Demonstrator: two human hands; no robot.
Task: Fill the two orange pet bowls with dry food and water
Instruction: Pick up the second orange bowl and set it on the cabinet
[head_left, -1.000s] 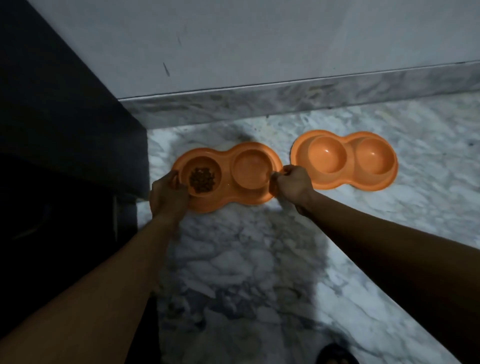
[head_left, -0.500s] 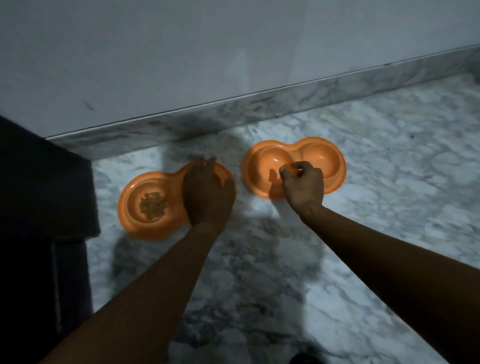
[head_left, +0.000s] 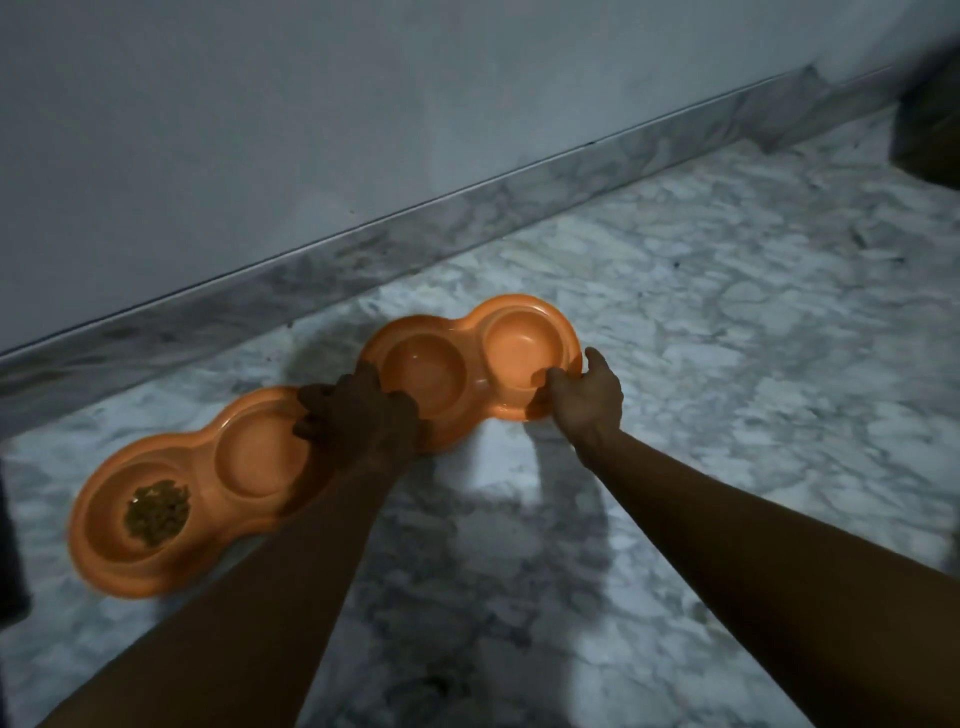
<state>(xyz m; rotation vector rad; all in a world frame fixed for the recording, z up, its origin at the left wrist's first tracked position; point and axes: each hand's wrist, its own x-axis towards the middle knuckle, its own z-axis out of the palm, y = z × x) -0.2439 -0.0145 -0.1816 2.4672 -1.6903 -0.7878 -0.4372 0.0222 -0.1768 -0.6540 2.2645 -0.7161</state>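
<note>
- Our right-hand orange double bowl sits on the marble floor just out from the skirting, both of its cups looking empty, though the dim light could hide a film of water.
- Our right hand pinches that bowl's right end, thumb over the rim and fingers under its near edge.
- Our left hand curls over the bowl's left end, right where it meets the second orange double bowl; we cannot tell whether the fingers are truly clamped on the rim or only resting.
- The second bowl lies just beside the first, nearer the floor's left edge, with dry food in its left cup and its right cup bare.
- We judge the step to be picking up the empty bowl: lift both ends together and keep it level, so the neighbour and its kibble are not knocked.
- The floor is grey-veined marble, darkened by our shadows.
- A matching marble skirting runs under a plain pale wall, and something dark stands at the far right corner.
</note>
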